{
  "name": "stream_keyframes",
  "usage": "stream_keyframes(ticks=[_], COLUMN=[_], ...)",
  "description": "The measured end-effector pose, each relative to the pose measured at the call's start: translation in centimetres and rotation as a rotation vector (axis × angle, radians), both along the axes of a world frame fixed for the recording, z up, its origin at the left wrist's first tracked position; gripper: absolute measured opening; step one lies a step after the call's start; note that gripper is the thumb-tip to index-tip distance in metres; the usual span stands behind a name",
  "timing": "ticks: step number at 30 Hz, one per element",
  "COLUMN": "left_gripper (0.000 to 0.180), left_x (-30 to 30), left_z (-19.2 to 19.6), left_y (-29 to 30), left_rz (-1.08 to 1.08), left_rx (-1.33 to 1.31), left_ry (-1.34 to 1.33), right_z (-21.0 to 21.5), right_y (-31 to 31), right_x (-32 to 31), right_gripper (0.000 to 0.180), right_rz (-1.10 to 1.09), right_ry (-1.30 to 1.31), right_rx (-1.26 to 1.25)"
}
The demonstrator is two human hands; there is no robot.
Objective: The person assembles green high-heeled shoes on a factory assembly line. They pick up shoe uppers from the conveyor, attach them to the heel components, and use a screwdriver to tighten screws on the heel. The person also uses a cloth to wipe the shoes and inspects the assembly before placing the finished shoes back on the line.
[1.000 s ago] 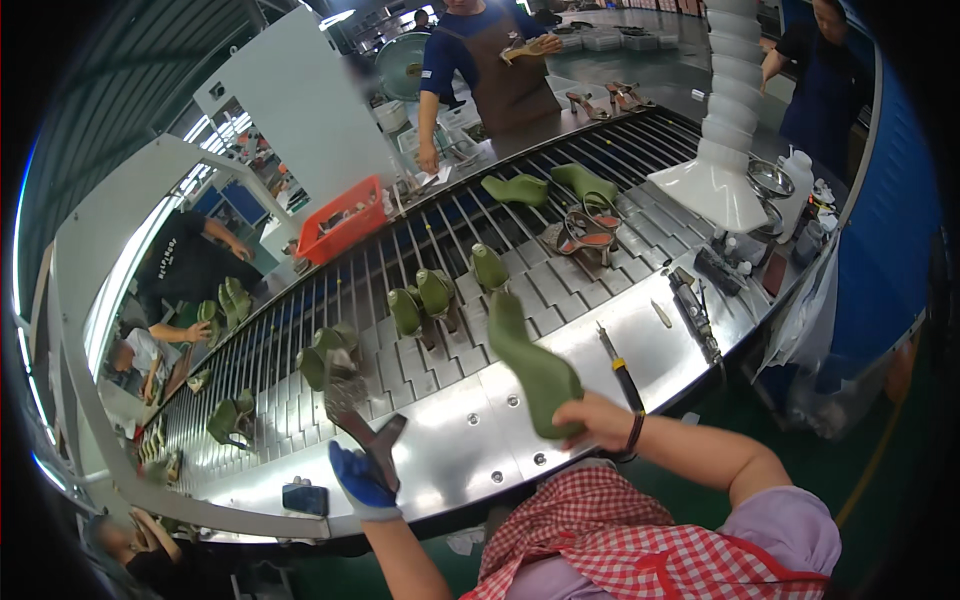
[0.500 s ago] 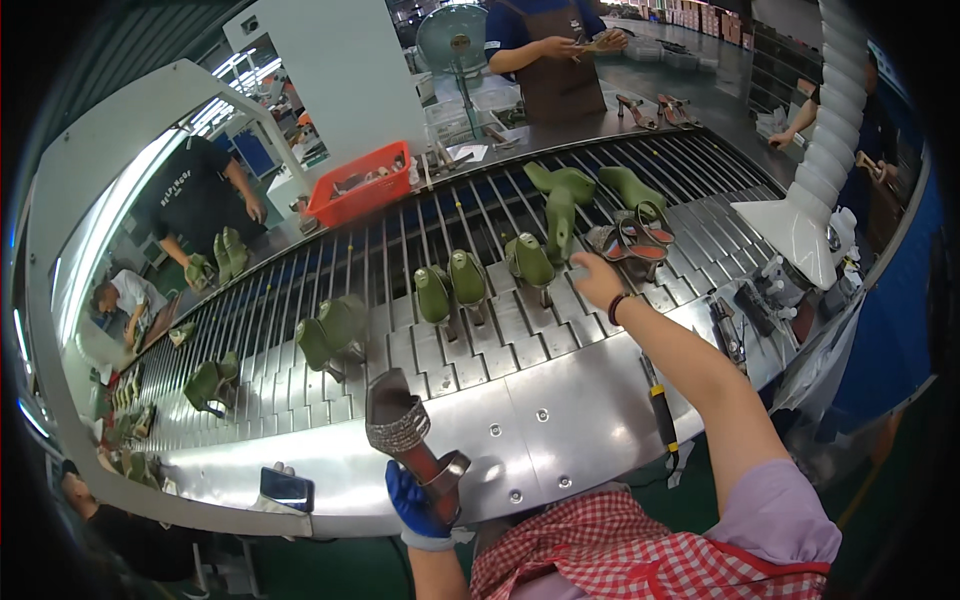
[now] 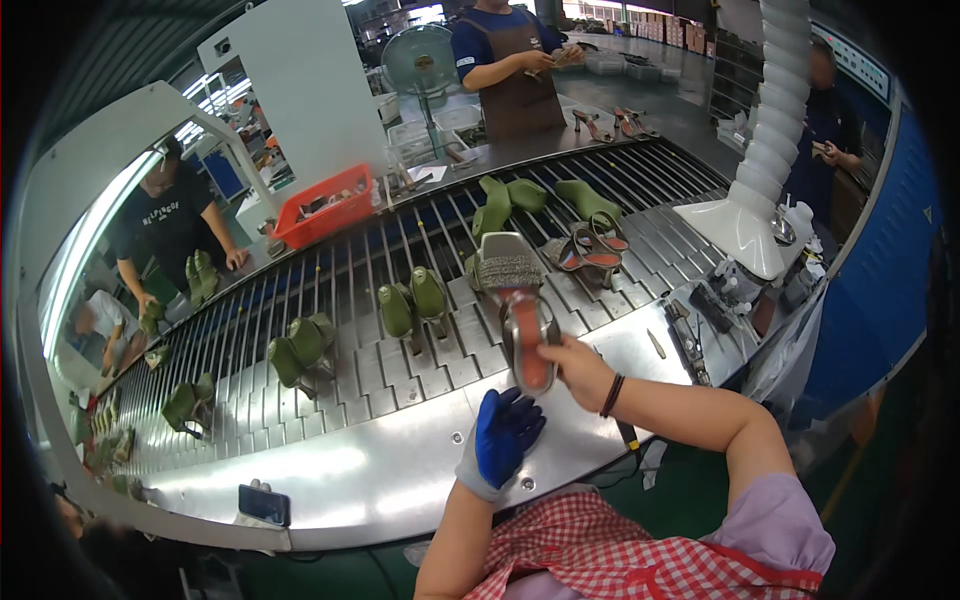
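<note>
A high-heeled sandal (image 3: 510, 272) with a sparkly silver front strap and a reddish insole is tilted up over the conveyor's near edge. My right hand (image 3: 583, 372), bare with a dark band at the wrist, grips it near the heel end. Just below, my left hand (image 3: 503, 440) in a blue-coated glove has its fingers stretched out and holds nothing. Behind the sandal, a green shoe last is partly hidden. To its right rests a pair of similar sandals (image 3: 585, 250), and green lasts (image 3: 508, 200) lie loose farther back.
Pairs of green lasts (image 3: 413, 303) stand along the slatted conveyor (image 3: 455, 345). A red basket (image 3: 320, 207) sits at the far edge, a phone (image 3: 264, 505) at the near left. A white duct hood (image 3: 745, 225) hangs at right above tools (image 3: 688, 340). Co-workers stand across and at left.
The sandal has passed from my left hand to my right and moved up and rightward. My gloved hand has let go and opened. My right hand has come back from the lasts.
</note>
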State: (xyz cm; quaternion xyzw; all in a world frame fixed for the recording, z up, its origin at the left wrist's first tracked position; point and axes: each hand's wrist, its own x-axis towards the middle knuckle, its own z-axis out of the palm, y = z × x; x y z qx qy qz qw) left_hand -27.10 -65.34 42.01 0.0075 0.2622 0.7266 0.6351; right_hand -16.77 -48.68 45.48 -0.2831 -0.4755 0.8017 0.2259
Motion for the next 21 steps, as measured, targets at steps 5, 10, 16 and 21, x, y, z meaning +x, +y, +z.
stream_keyframes(ticks=[5,10,16,21], left_gripper=[0.026,0.024,0.024,0.023], left_x=[-2.5,-3.2,-3.4,-3.3], left_z=[-7.2,-8.4,-7.5,-7.0], left_y=[-3.4,-4.0,-4.7,-4.6], left_rz=[0.453,0.456,0.449,0.492], left_rx=[-0.501,-0.460,-0.400,-0.387], left_ry=[1.022,1.465,1.321,1.371], right_z=[-1.4,-7.9,-9.9,-8.8], right_y=[9.0,17.7,17.4,15.8], right_x=[-3.4,-7.0,-12.1,-16.6], right_gripper=[0.033,0.068,0.080,0.080], right_rz=[-0.152,-0.056,-0.382,-0.075], right_ry=[-0.164,-0.418,-0.684,-0.597], right_rx=[0.194,0.504,1.543,0.985])
